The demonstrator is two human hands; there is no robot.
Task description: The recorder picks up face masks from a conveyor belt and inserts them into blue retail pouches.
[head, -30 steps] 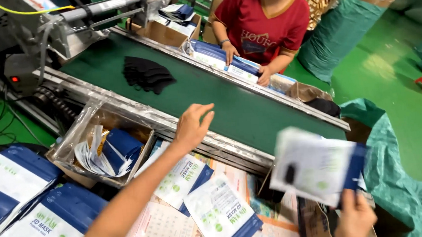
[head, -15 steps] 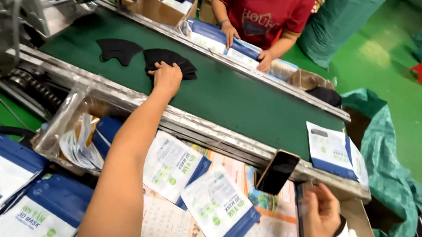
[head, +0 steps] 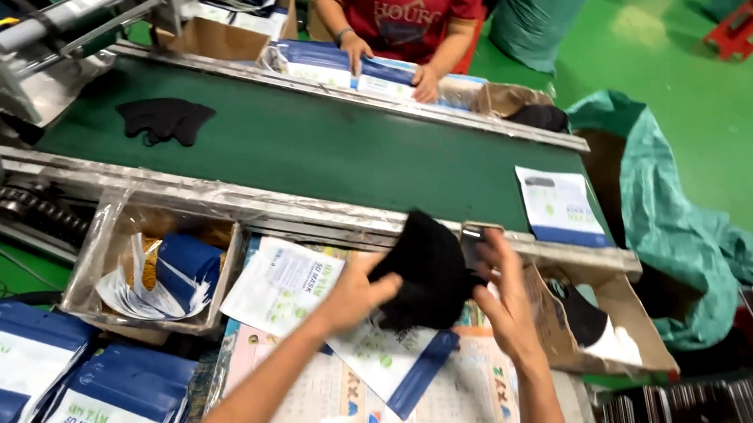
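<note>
Both hands grip black mask stack (head: 429, 271) at near edge of conveyor belt (head: 319, 149): left hand (head: 353, 293) pinching one side, right hand (head: 501, 287) the other. Pouch (head: 280, 284) just beside. Risk: loose stack may slip, fan apart.

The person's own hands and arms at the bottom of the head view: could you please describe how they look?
Both forearms are bare, with no sleeves in view. The left hand and right hand wear no gloves, and no rings, watch or bracelet can be made out.
</note>
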